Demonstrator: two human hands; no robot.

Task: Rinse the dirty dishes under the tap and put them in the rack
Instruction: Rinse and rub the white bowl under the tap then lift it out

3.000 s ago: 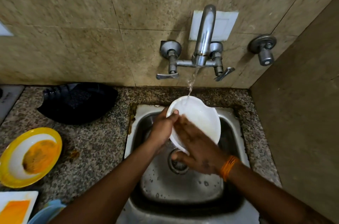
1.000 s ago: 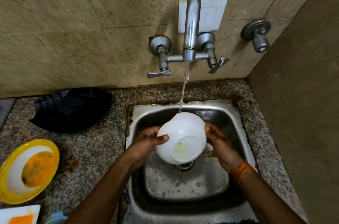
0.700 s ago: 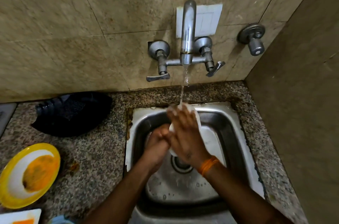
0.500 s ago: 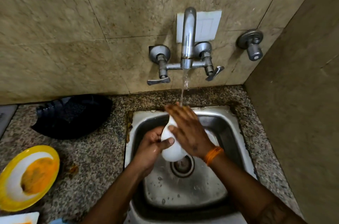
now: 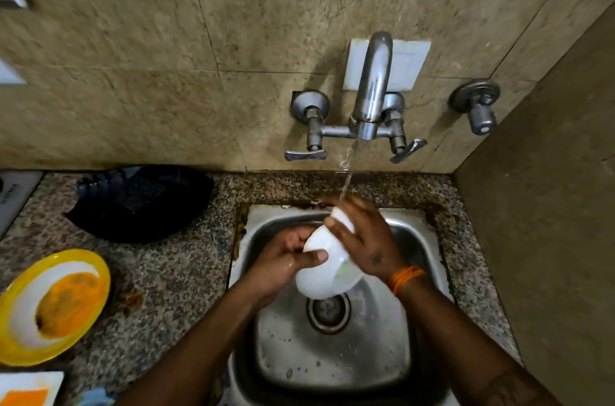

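Note:
A white bowl [image 5: 320, 269] is tilted on its side over the steel sink [image 5: 412, 232], its outer wall facing me. My left hand [image 5: 286, 255] grips its left rim, thumb across the outside. My right hand [image 5: 362, 239] lies flat over the bowl's top and right side, an orange band on the wrist. Water falls from the tap [image 5: 371, 96] onto my right fingers and the bowl's upper edge. A yellow plate [image 5: 53, 305] with orange residue sits on the counter at the left.
A black dish rack [image 5: 139, 202] stands on the granite counter behind the yellow plate. A white square plate [image 5: 30, 389] with orange residue and something light blue [image 5: 95, 397] lie at the bottom left. A side wall closes off the right of the sink.
The bowl was turned from base-up to sideways. My right hand moved over its top and rubs it under the water. My left hand keeps its hold.

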